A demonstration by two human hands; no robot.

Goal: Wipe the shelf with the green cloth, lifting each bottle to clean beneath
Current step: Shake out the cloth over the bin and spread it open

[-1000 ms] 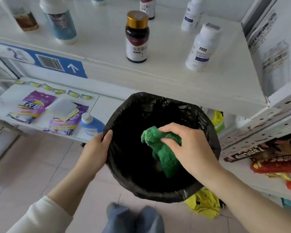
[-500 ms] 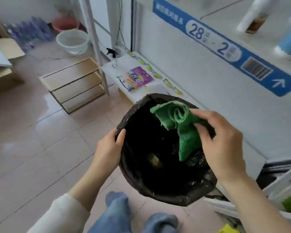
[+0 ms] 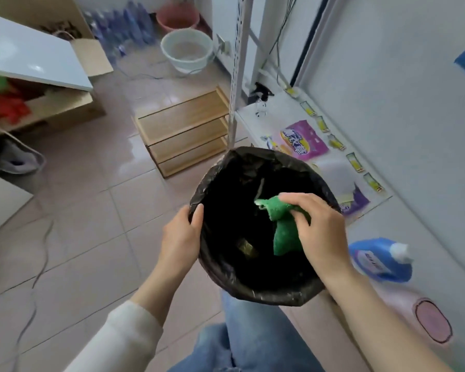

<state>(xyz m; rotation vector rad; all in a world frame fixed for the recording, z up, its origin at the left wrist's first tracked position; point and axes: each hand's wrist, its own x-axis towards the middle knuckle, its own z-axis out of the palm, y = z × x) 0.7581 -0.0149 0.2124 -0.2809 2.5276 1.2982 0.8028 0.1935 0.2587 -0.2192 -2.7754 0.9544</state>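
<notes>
Green cloth (image 3: 285, 229): bunched in the right hand (image 3: 320, 232), dangling inside the open bin (image 3: 266, 295), nowhere near the shelf (image 3: 269, 122)
Left hand (image 3: 180, 234): gripping the bin rim, thumb hooked inside
Tip: I'd shake it out low in the liner with the bin held steady, then wipe under that blue bottle (image 3: 379, 261)

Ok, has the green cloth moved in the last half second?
Yes. Against the rim of the black bin, the green cloth in the right hand has dropped from the far edge to lower inside the opening.
</notes>
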